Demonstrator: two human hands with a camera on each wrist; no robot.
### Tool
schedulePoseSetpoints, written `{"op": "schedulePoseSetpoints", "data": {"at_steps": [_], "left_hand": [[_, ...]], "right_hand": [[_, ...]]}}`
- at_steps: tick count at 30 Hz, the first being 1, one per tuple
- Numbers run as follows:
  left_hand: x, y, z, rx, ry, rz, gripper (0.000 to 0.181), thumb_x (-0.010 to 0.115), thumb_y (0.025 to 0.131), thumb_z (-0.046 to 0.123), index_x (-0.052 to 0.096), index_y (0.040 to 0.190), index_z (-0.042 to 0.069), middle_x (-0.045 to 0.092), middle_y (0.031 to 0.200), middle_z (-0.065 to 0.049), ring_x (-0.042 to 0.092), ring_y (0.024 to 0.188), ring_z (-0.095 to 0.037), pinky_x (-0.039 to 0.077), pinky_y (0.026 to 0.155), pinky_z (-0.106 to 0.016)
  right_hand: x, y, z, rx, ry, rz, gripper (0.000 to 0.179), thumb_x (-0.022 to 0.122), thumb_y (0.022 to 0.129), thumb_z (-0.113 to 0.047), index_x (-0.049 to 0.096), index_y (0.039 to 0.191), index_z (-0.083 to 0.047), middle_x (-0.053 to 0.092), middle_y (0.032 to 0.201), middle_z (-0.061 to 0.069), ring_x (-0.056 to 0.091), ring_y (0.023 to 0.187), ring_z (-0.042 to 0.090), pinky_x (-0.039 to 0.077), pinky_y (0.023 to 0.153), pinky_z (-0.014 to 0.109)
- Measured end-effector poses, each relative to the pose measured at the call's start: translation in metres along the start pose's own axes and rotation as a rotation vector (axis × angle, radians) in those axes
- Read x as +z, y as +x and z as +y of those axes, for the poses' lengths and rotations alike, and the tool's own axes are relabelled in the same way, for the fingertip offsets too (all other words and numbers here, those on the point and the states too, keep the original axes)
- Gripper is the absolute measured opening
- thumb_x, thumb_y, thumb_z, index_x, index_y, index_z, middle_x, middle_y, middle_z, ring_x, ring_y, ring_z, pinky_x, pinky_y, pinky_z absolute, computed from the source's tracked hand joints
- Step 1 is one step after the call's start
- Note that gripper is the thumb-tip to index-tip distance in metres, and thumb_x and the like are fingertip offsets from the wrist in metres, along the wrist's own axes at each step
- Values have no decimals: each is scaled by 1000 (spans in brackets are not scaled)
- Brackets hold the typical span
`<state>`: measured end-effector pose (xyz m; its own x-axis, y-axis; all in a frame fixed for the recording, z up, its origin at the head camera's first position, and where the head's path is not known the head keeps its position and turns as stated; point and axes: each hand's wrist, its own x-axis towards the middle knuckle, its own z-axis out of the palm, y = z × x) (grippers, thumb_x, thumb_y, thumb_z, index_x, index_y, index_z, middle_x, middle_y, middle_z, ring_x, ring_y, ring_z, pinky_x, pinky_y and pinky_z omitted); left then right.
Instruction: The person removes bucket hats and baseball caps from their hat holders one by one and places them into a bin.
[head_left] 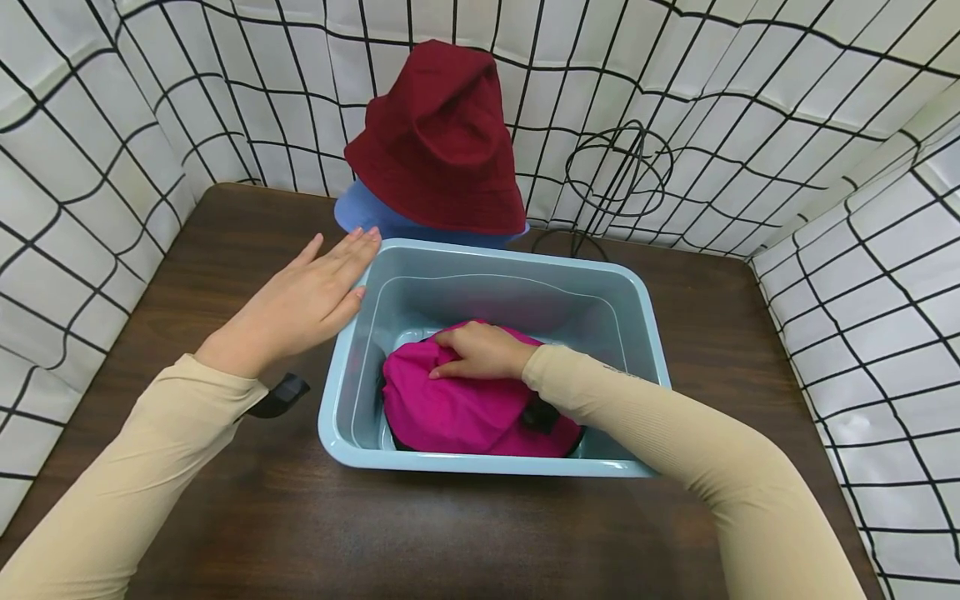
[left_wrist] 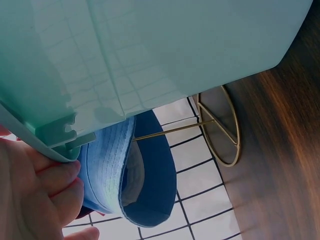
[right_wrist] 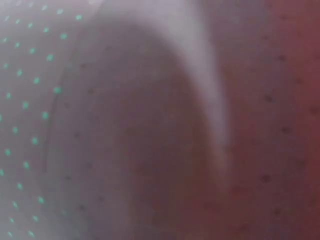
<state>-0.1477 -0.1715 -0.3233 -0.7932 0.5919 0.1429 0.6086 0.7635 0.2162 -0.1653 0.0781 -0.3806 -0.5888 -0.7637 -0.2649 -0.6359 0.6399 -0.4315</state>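
A light blue plastic bin (head_left: pixel 491 464) stands on the brown table, with a magenta cloth item (head_left: pixel 457 417), apparently a hat with a dark edge, lying inside. My right hand (head_left: pixel 483 350) reaches into the bin and rests on the magenta cloth, thumb and forefinger apart; its other fingers are mostly hidden. The right wrist view is a blurred close-up of dotted cloth. At the bin's back left corner, my left hand (head_left: pixel 300 308) lies against the rim, fingers extended. From the left wrist view, the same left hand (left_wrist: pixel 40 195) touches the rim, fingers close together.
Behind the bin, a dark red bucket hat (head_left: pixel 450 142) sits over a blue hat (head_left: pixel 390 217). A thin gold wire stand (left_wrist: pixel 235 145) reaches into the blue hat. Bunched wire loops (head_left: pixel 622 167) stand at the back right. Black wire grid (head_left: pixel 862 375) surrounds the table.
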Motion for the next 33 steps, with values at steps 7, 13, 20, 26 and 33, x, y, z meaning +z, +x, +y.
{"op": "schedulePoseSetpoints", "data": {"at_steps": [7,13,20,26,33], "left_hand": [[0,-1,0,-12,-3,-10,61,41,97,26,20,149,1,21,154,-15,15,142,-29,9,112,-53],[2,-1,0,-18,-8,-14,62,41,98,27,20,149,2,20,154,-15,14,143,-29,9,113,-53],[1,-2,0,-23,-5,-11,61,41,97,26,20,149,1,21,154,-15,15,142,-29,10,112,-53],[1,-2,-1,-8,1,-4,60,41,98,26,21,149,1,22,154,-15,15,142,-29,10,112,-53],[0,-1,-1,0,1,-4,61,42,97,26,21,149,1,22,154,-15,16,142,-30,9,113,-53]], "right_hand": [[5,4,2,-16,-23,-13,26,68,86,-38,63,96,-15,42,62,-5,42,60,8,33,57,22],[7,5,4,-9,-30,-19,26,68,85,-38,63,97,-15,42,61,-4,41,59,9,33,56,22],[7,8,4,-13,-45,-32,27,68,85,-39,63,98,-15,44,62,-5,45,61,8,35,59,22],[2,6,1,10,-24,-41,35,68,85,-39,65,112,-16,48,63,-5,45,62,9,35,57,22],[-22,2,-3,-4,13,-2,27,73,81,-36,63,90,-13,50,65,-4,45,63,10,35,56,22]]}}
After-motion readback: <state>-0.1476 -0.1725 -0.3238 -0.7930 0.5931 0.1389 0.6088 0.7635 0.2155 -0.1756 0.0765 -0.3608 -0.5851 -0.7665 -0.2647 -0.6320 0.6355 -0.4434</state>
